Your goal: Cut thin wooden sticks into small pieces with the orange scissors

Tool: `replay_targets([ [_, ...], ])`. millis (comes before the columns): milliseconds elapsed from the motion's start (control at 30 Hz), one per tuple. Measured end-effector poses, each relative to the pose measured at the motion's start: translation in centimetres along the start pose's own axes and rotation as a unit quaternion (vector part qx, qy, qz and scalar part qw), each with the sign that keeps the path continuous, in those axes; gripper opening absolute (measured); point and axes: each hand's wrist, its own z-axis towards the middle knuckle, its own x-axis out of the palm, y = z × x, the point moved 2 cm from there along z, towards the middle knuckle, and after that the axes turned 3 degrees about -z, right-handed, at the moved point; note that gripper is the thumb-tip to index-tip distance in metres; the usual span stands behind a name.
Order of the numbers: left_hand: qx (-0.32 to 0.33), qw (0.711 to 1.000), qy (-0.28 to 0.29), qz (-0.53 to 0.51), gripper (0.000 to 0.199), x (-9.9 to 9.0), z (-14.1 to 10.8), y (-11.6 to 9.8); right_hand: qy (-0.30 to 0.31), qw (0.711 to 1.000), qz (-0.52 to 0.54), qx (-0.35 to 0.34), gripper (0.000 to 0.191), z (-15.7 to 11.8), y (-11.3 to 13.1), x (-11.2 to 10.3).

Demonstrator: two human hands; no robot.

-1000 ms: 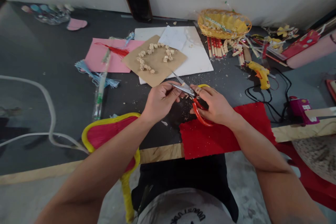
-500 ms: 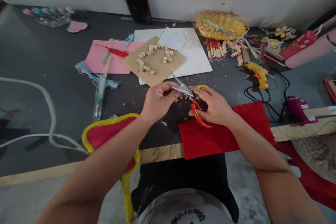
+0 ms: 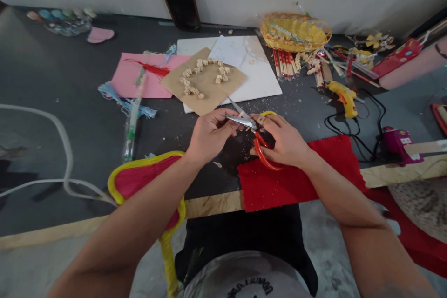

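Midway, the scissors (image 3: pixel 253 132) were snipping a small wooden piece.
Right hand (image 3: pixel 284 139) gripped their handles; left hand (image 3: pixel 209 135) pinched the piece; several cut bits (image 3: pixel 200 77) lay on brown card (image 3: pixel 209 91).

Scissors (image 3: pixel 254 137) between left hand (image 3: pixel 209 135) and right hand (image 3: pixel 284 139), near the table edge. Behind them, cardboard sheet (image 3: pixel 206 81) on a board (image 3: pixel 261 79), small cut pieces (image 3: pixel 195 74) on top. Basket (image 3: pixel 295 32) further back to the right, glue gun (image 3: pixel 344 98) right of the board. Cloth (image 3: pixel 300 177) under the right wrist, tassels (image 3: pixel 125 102) at left
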Motion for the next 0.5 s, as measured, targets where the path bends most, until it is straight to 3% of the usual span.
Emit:
replay_targets([
  [500, -0.007, 0.999, 0.014, 0.044, 0.011, 0.14, 0.05, -0.51, 0.005, 1.000, 0.003, -0.013, 0.077, 0.03, -0.17, 0.01],
])
